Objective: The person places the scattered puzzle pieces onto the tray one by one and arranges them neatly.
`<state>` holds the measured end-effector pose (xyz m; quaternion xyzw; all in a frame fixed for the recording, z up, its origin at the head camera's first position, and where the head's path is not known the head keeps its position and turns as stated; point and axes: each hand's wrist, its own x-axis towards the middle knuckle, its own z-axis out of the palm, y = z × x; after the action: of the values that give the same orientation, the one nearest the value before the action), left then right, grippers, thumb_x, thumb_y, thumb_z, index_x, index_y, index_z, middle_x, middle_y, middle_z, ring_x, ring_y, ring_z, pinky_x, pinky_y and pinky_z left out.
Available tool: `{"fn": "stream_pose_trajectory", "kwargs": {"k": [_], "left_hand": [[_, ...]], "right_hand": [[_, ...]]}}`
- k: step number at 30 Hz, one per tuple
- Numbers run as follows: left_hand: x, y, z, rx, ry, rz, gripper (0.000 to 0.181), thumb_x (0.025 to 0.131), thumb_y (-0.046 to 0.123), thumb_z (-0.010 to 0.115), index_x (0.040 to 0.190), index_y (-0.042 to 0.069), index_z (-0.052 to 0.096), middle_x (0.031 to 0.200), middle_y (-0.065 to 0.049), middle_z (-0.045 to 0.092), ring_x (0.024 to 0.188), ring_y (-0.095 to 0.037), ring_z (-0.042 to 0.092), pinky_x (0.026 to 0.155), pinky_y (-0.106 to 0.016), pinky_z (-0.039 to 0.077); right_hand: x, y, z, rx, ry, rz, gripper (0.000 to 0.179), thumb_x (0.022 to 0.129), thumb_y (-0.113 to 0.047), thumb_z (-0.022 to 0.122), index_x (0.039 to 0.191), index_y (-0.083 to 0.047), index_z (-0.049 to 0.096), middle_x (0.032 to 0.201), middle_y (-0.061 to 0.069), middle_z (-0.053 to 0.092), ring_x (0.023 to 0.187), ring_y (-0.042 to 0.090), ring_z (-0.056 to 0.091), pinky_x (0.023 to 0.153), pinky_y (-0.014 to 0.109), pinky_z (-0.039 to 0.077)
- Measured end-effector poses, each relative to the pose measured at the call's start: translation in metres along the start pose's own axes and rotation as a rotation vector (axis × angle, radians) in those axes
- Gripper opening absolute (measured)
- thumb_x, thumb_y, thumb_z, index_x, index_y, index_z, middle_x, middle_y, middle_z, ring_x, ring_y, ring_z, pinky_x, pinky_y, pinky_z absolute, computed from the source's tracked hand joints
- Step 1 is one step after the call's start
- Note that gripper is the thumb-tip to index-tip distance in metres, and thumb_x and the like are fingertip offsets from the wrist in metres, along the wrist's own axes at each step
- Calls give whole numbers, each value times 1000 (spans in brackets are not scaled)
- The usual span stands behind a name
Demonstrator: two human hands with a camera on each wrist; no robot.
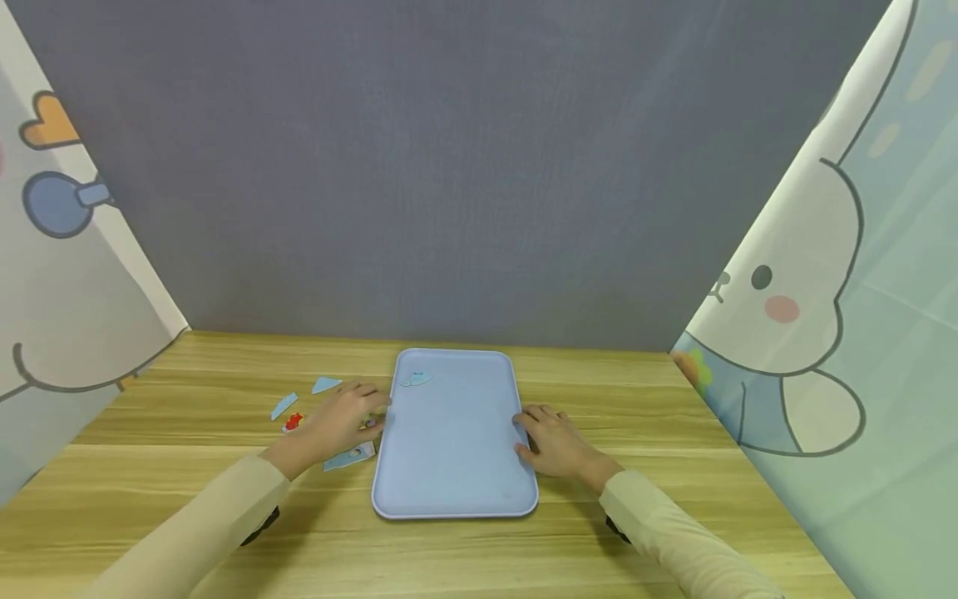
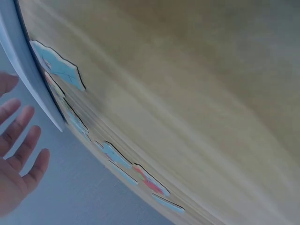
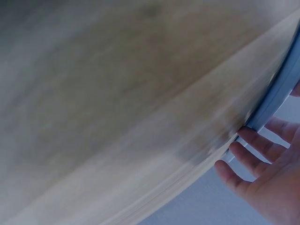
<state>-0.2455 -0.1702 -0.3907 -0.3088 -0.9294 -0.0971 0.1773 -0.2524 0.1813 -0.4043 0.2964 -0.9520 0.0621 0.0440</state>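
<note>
A pale blue rectangular tray [image 1: 456,441] lies on the wooden table between both hands. One small light-blue flat cut-out piece [image 1: 416,379], like a jigsaw piece, rests in its upper left. My left hand [image 1: 340,423] hovers over loose pieces, its fingertips at the tray's left rim; in the left wrist view its fingers are spread with nothing between them. My right hand [image 1: 555,445] has its fingertips at the right rim, fingers loosely extended. Beside the left hand lie a blue piece [image 1: 350,457], a red-marked piece [image 1: 294,422] and others, partly covered by the hand.
Two more light-blue pieces, one triangular [image 1: 326,384] and one narrow [image 1: 283,405], lie left of the tray. A dark grey panel [image 1: 449,183] stands behind the table [image 1: 224,366]. Cartoon-printed curtains [image 1: 793,333] flank both sides.
</note>
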Motion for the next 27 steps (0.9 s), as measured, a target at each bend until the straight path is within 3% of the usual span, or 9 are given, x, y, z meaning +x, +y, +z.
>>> {"fn": "stream_pose_trajectory", "kwargs": {"k": [5,10,15,20,27], "left_hand": [[-13,0,-4,31,26,-6,31,73,17,74,101,9,65,95,-4,65,91,-27,59,87,-47,48],[-26,1,-8,22,27,-16,29,72,21,76,98,10,65,92,-2,66,78,-20,58,66,-34,51],[-38,3,-11,14,20,-32,28,73,21,75,96,10,66,92,-3,65,79,-23,61,67,-39,53],[-48,6,-12,25,4,-65,31,71,21,76,97,9,66,89,1,63,72,-13,55,64,-31,50],[-53,5,-8,33,-27,-102,35,68,22,79,99,13,65,85,3,65,76,-14,55,62,-27,49]], "right_hand": [[1,0,1,-2,-1,0,44,88,-33,56,123,-7,53,127,14,51,120,33,46,91,60,40],[1,0,2,-5,-7,0,44,88,-34,55,124,-8,52,128,13,51,120,32,45,91,60,40],[1,-1,1,-6,-11,3,45,88,-35,55,124,-8,52,128,12,50,121,32,45,91,60,40],[1,-1,1,-5,-12,6,45,88,-35,55,124,-8,52,128,12,50,121,32,45,91,61,40],[0,0,2,0,-16,12,45,88,-35,55,124,-8,52,129,12,50,121,32,44,91,61,39]]}}
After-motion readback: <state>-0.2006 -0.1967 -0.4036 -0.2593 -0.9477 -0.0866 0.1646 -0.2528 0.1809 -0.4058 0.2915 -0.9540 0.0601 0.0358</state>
